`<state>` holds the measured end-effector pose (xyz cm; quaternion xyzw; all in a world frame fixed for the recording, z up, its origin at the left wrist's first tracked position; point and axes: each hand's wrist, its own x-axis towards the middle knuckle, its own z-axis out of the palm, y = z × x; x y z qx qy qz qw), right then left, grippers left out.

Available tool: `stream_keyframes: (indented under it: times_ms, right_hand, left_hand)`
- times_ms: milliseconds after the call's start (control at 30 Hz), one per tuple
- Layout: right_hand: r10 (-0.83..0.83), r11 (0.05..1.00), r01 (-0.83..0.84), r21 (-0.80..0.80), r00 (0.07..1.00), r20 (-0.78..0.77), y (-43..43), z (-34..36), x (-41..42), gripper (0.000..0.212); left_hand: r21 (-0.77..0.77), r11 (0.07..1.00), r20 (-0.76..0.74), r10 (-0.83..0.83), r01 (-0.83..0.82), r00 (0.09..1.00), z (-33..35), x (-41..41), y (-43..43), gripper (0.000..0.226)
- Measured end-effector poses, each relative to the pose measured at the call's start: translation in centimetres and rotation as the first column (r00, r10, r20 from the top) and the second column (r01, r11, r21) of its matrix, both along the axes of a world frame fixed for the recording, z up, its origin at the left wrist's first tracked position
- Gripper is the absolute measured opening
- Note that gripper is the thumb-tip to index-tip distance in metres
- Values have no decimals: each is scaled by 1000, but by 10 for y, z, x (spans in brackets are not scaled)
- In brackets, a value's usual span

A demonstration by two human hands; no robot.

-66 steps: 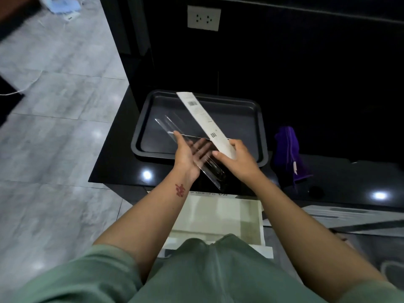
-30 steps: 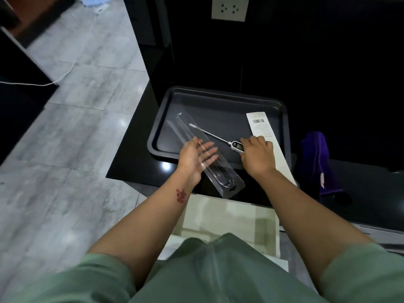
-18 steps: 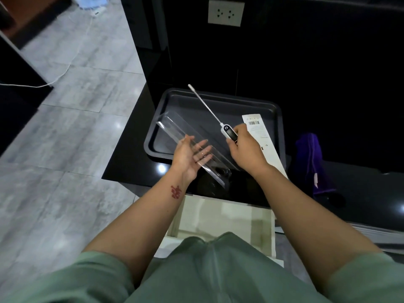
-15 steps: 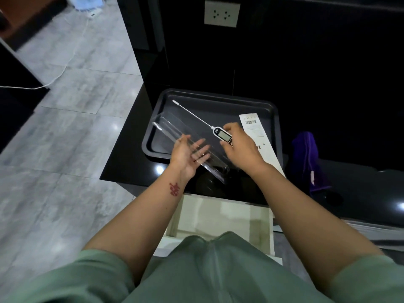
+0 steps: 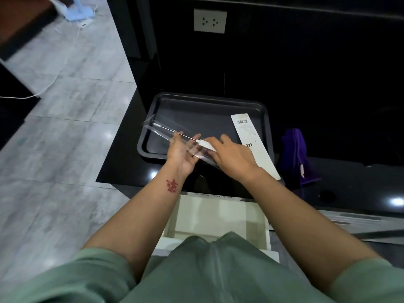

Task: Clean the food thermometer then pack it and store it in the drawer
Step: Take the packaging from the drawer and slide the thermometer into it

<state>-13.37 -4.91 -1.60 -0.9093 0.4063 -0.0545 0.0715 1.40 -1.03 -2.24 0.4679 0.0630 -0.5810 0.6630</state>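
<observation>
My left hand (image 5: 181,152) holds a clear plastic case (image 5: 162,130) from below, over the near edge of a dark baking tray (image 5: 153,119). My right hand (image 5: 231,156) grips the white handle of the food thermometer (image 5: 204,143). The thin metal probe lies along the inside of the case, its tip near the case's far left end. A white card insert (image 5: 251,136) with a barcode lies across the tray's right rim. The white drawer (image 5: 220,217) stands open below the black counter, in front of my body.
A purple cloth (image 5: 295,154) lies on the black counter (image 5: 122,162) to the right of the tray. A white wall socket (image 5: 209,20) sits on the dark back wall. Grey tiled floor (image 5: 65,127) spreads to the left, with a white cable across it.
My right hand put down the card insert, picked the thermometer up from the tray, swung it over the case and laid its probe into the case. My left hand kept holding the case.
</observation>
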Motion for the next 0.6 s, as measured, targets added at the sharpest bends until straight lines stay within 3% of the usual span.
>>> stream_keyframes:
  times_ms: [100, 333, 433, 533, 600]
  right_hand:
    - [8, 999, -7, 50, 1000, -21, 4, -1, 1, 46]
    - [27, 998, -24, 66, 999, -46, 5, 3, 2, 45]
    - [25, 998, -27, 54, 999, 34, 5, 4, -2, 41]
    - [-176, 984, 166, 63, 956, 233, -4, 4, -7, 38]
    - [-348, 936, 348, 46, 901, 258, -19, 1, -14, 37]
  left_hand:
    - [-9, 1000, -23, 3, -3, 1000, 3, 0, 0, 27]
    - [-12, 999, -38, -33, 33, 999, 3, -4, -1, 32]
    - [7, 999, -45, -43, 44, 998, 0, -4, -3, 34]
    - [34, 995, -11, -97, 98, 995, -2, -1, -4, 35]
    - [44, 992, 2, -118, 118, 993, -4, 4, -5, 35]
